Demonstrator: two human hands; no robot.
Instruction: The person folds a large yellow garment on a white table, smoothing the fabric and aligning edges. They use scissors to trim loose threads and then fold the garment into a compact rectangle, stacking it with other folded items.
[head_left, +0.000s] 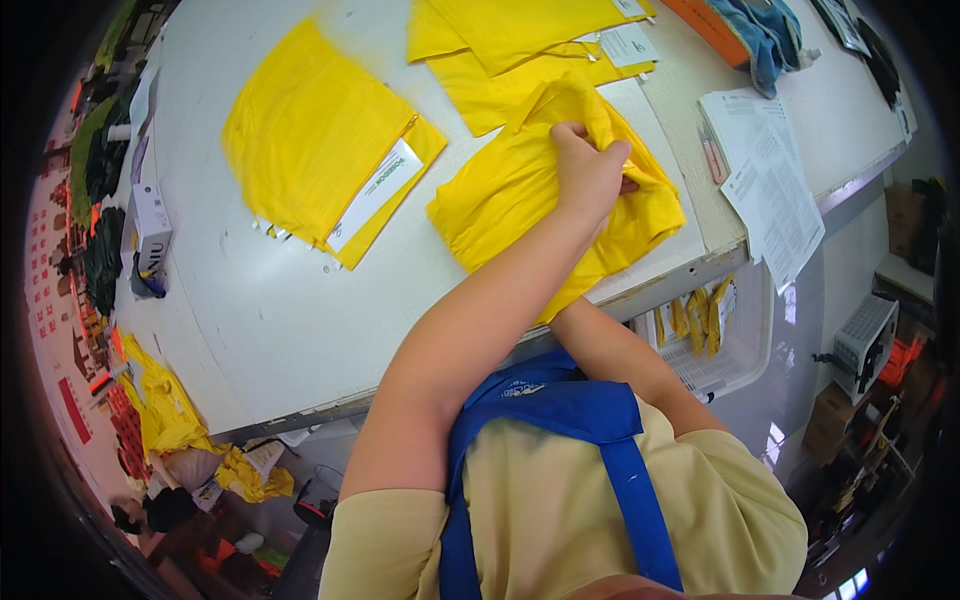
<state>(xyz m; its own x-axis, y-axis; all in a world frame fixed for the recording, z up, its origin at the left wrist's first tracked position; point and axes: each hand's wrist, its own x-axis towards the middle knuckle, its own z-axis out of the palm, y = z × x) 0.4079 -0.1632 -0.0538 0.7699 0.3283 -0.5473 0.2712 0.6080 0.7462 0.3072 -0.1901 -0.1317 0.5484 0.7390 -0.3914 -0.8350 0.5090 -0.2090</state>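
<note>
A yellow fabric garment (510, 195) lies bunched and partly folded at the front edge of the worktable. My left hand (592, 169) reaches across it from above and grips a raised fold near its far right side. Beneath the near edge of the same cloth, my right forearm (600, 330) disappears, and the fabric hides my right hand. A bit of skin shows beside the left thumb; I cannot tell which hand it belongs to. To the left rests a neat stack of folded yellow garments (315, 142), with a white printed tag (379, 187) on top.
More folded yellow garments (517, 45) lie beyond. Printed sheets (772, 180) overhang the table's right edge, beside a small cutter (709, 154). A white plastic basket (742, 367) below holds yellow packets. A small box (152, 225) stands at left. Another person (176, 502) handles yellow cloth at lower left.
</note>
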